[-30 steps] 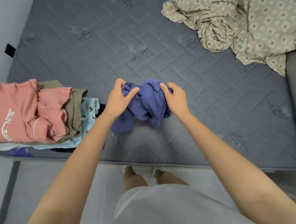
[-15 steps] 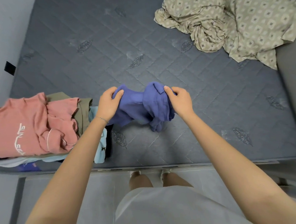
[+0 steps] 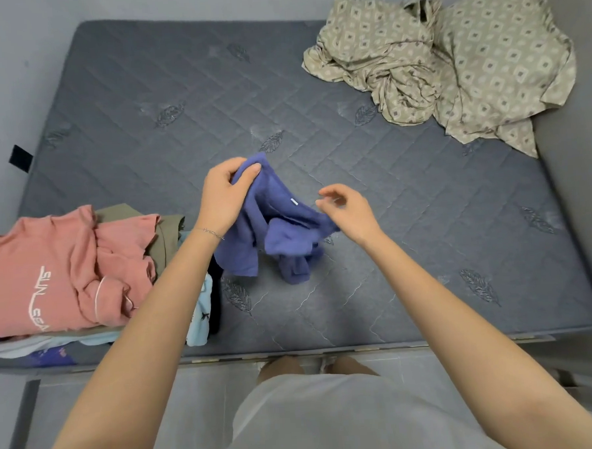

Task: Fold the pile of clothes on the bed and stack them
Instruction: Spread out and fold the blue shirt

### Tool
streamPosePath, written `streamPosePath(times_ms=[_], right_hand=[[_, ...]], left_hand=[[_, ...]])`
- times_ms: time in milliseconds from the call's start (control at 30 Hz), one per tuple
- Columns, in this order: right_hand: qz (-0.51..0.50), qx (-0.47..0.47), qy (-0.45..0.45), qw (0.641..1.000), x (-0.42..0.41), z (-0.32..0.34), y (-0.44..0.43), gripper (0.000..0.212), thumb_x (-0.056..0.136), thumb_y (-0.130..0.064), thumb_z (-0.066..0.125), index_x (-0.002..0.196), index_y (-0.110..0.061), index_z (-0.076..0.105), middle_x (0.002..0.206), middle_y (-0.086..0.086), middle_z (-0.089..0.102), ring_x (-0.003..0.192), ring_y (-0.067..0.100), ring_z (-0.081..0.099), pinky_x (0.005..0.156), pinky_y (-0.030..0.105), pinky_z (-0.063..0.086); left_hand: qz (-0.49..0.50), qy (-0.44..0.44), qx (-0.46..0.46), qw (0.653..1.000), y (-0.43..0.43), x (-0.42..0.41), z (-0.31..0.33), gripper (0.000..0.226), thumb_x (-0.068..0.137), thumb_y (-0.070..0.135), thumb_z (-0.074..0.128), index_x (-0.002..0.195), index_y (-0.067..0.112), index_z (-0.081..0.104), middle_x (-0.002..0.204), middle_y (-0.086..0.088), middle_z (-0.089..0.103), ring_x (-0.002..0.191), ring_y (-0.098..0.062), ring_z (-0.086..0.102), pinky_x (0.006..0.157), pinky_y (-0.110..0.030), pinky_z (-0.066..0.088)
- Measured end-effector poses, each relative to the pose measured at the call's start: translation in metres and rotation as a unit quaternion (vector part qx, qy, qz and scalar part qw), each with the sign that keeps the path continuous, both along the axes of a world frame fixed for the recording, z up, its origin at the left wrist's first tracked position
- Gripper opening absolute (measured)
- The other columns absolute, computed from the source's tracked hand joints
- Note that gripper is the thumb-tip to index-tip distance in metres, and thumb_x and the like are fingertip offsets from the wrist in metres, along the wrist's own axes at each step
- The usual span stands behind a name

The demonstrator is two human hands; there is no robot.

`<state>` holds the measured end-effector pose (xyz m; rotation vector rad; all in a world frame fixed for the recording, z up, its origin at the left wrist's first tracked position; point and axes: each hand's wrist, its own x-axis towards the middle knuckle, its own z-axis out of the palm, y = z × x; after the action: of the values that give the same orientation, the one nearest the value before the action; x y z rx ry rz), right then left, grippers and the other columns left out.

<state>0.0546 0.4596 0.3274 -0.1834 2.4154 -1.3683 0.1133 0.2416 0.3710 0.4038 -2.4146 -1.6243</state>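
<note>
A crumpled blue-violet garment (image 3: 274, 232) hangs over the middle of the grey quilted mattress (image 3: 390, 219), its lower part bunched on the surface. My left hand (image 3: 224, 197) grips its upper edge and holds it raised. My right hand (image 3: 345, 209) hovers just right of the garment with loosely curled fingers and holds nothing; the cloth's edge lies right by its palm. At the near left edge of the bed lies the pile of clothes (image 3: 67, 270), with a pink top on olive, light blue and dark pieces.
A crumpled beige patterned sheet (image 3: 444, 62) lies at the far right corner of the mattress. Grey walls border the bed at the left and far side, and a grey upright surface stands along the right. I stand on the floor at the near edge.
My right hand has let go of the blue garment and moved right. My left hand lifted its end higher, so the garment now hangs open from it.
</note>
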Motion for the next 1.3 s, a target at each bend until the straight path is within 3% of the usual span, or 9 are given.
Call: streamPosePath(times_ms=[133, 300, 433, 567, 700, 833, 1000, 1200, 1300], right_hand=[[0.085, 0.007, 0.031, 0.996, 0.002, -0.001, -0.007, 0.051, 0.083, -0.024, 0.078, 0.129, -0.012, 0.058, 0.116, -0.003, 0.060, 0.103, 0.009, 0.052, 0.083, 0.003, 0.034], [0.162, 0.077, -0.007, 0.984, -0.005, -0.017, -0.013, 0.086, 0.073, -0.042, 0.083, 0.146, -0.024, 0.042, 0.145, -0.002, 0.048, 0.134, 0.016, 0.041, 0.113, 0.035, 0.033], [0.200, 0.107, -0.056, 0.972, -0.006, -0.032, -0.016, 0.100, 0.053, -0.068, 0.079, 0.141, -0.033, 0.044, 0.138, -0.010, 0.054, 0.127, 0.013, 0.051, 0.106, 0.044, 0.043], [0.224, 0.063, -0.100, 0.967, 0.000, -0.041, -0.003, 0.097, 0.057, -0.048, 0.088, 0.141, -0.032, 0.042, 0.135, -0.014, 0.055, 0.122, 0.010, 0.053, 0.104, 0.040, 0.045], [0.233, 0.114, -0.129, 0.957, 0.010, -0.051, 0.007, 0.118, 0.051, -0.053, 0.090, 0.148, -0.030, 0.027, 0.143, -0.012, 0.045, 0.127, 0.012, 0.047, 0.105, 0.038, 0.044], [0.232, 0.148, -0.104, 0.956, 0.023, -0.065, -0.001, 0.094, 0.061, -0.043, 0.088, 0.137, -0.023, 0.037, 0.129, -0.007, 0.054, 0.115, 0.019, 0.055, 0.097, 0.041, 0.048], [0.089, 0.083, -0.027, 0.992, 0.021, -0.061, -0.008, 0.011, 0.089, -0.022, 0.069, 0.092, -0.011, 0.068, 0.086, 0.004, 0.070, 0.079, 0.020, 0.062, 0.082, 0.034, 0.051], [0.085, 0.053, -0.016, 0.995, 0.005, -0.042, 0.001, 0.013, 0.087, -0.027, 0.072, 0.094, -0.017, 0.067, 0.093, -0.002, 0.071, 0.087, 0.018, 0.065, 0.085, 0.035, 0.051], [0.165, 0.092, 0.018, 0.982, 0.010, -0.046, -0.009, 0.058, 0.079, -0.030, 0.080, 0.129, -0.014, 0.055, 0.125, 0.003, 0.062, 0.114, 0.022, 0.058, 0.097, 0.040, 0.046]], left_hand=[[-0.059, 0.002, -0.028, 0.998, 0.006, -0.007, 0.013, 0.028, 0.097, 0.014, 0.057, 0.074, -0.002, 0.058, 0.067, -0.003, 0.048, 0.062, -0.003, 0.040, 0.060, -0.015, 0.034], [-0.110, -0.006, 0.002, 0.994, 0.012, -0.008, 0.032, 0.019, 0.096, 0.012, 0.058, 0.079, 0.015, 0.067, 0.072, 0.002, 0.057, 0.067, 0.000, 0.049, 0.065, -0.013, 0.039], [-0.083, 0.025, 0.018, 0.996, 0.013, -0.009, 0.051, 0.023, 0.096, 0.013, 0.058, 0.078, -0.001, 0.064, 0.069, 0.001, 0.054, 0.065, -0.002, 0.047, 0.063, -0.014, 0.039], [-0.030, 0.056, 0.005, 0.998, 0.007, -0.017, 0.064, 0.027, 0.096, 0.009, 0.057, 0.073, -0.006, 0.058, 0.065, 0.002, 0.048, 0.061, 0.001, 0.043, 0.061, -0.013, 0.037], [0.006, 0.060, 0.015, 0.998, 0.010, -0.018, 0.067, 0.028, 0.096, 0.012, 0.057, 0.068, 0.006, 0.056, 0.064, 0.004, 0.049, 0.062, -0.003, 0.045, 0.063, -0.016, 0.039], [0.050, 0.072, 0.025, 0.996, 0.020, -0.023, 0.072, 0.029, 0.095, 0.013, 0.058, 0.071, -0.004, 0.056, 0.068, -0.006, 0.049, 0.064, -0.008, 0.044, 0.063, -0.018, 0.039], [0.078, 0.085, 0.000, 0.993, 0.019, -0.028, 0.081, 0.033, 0.094, 0.014, 0.057, 0.071, -0.009, 0.052, 0.069, -0.010, 0.045, 0.066, -0.012, 0.041, 0.062, -0.023, 0.037], [0.130, 0.102, 0.038, 0.985, 0.017, -0.022, 0.091, 0.036, 0.094, 0.015, 0.057, 0.064, 0.001, 0.044, 0.065, -0.005, 0.039, 0.064, -0.012, 0.036, 0.060, -0.023, 0.033], [0.118, 0.107, 0.037, 0.986, 0.022, -0.021, 0.099, 0.036, 0.094, 0.015, 0.058, 0.062, 0.006, 0.044, 0.063, 0.001, 0.039, 0.062, -0.011, 0.035, 0.058, -0.023, 0.033]])
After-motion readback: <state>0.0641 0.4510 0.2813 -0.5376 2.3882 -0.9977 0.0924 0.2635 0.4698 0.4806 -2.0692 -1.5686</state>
